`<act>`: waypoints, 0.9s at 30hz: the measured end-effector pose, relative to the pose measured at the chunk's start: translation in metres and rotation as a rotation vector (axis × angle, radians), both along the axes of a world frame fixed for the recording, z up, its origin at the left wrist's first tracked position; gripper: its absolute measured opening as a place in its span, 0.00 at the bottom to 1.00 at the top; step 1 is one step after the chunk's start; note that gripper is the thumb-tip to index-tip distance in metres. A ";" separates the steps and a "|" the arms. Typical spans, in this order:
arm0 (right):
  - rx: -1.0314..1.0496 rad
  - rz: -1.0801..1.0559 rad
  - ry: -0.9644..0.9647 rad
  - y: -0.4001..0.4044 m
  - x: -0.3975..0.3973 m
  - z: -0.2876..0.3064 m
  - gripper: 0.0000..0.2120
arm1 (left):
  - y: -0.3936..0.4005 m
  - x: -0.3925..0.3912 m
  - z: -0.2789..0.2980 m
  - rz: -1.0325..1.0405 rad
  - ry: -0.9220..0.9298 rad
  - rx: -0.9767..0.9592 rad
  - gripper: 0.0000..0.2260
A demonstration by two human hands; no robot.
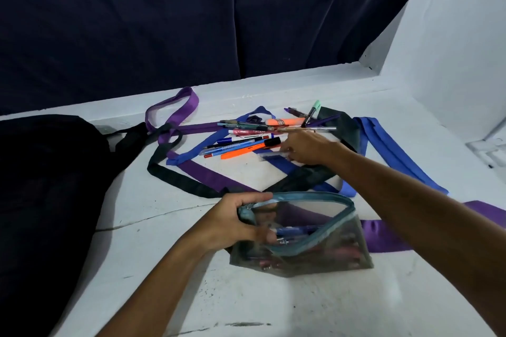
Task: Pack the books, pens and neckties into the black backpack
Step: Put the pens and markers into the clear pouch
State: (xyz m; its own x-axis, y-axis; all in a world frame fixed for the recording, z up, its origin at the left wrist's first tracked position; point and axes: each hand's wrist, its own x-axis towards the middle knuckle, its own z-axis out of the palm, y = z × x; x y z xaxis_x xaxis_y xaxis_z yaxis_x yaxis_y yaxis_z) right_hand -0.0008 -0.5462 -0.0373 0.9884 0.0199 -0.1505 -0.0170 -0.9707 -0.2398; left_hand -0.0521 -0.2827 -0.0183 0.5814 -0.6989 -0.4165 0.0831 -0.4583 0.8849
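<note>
A clear pencil pouch (315,249) with a teal zipper lies open on the white surface, several pens inside it. My left hand (241,220) grips its left end and holds the mouth open. My right hand (306,149) reaches over the loose pile of pens and markers (246,139) and pinches a pale, clear pen (273,156) at the pile's right edge. Purple (175,112), blue (383,145) and black (175,178) neckties lie tangled under and around the pens. The black backpack (46,186) sits at the left. No books are in view.
A dark curtain (191,16) hangs behind the surface. A white wall (451,35) rises at the right, with a white fitting (490,145) by its base. The near part of the surface (246,306) is scuffed white.
</note>
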 end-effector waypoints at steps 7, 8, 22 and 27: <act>0.174 0.033 0.046 -0.015 0.005 -0.003 0.08 | -0.023 -0.026 0.002 0.109 0.062 -0.077 0.32; 0.180 0.053 0.059 -0.016 0.005 -0.001 0.07 | -0.025 -0.030 0.001 0.130 0.071 -0.086 0.32; 0.896 0.061 0.044 -0.008 -0.074 0.089 0.03 | -0.032 -0.047 -0.002 0.193 0.103 -0.145 0.35; 0.664 0.180 0.352 0.004 -0.095 0.079 0.04 | -0.030 -0.045 -0.003 0.172 0.093 -0.154 0.32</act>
State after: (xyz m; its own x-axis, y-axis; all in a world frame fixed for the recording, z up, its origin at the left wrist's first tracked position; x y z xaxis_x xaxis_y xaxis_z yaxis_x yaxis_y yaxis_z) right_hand -0.0960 -0.5421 0.0421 0.8576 0.3717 -0.3555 -0.0554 -0.6204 -0.7823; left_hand -0.0974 -0.3125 -0.0216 0.6615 -0.6523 -0.3700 0.2328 -0.2904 0.9282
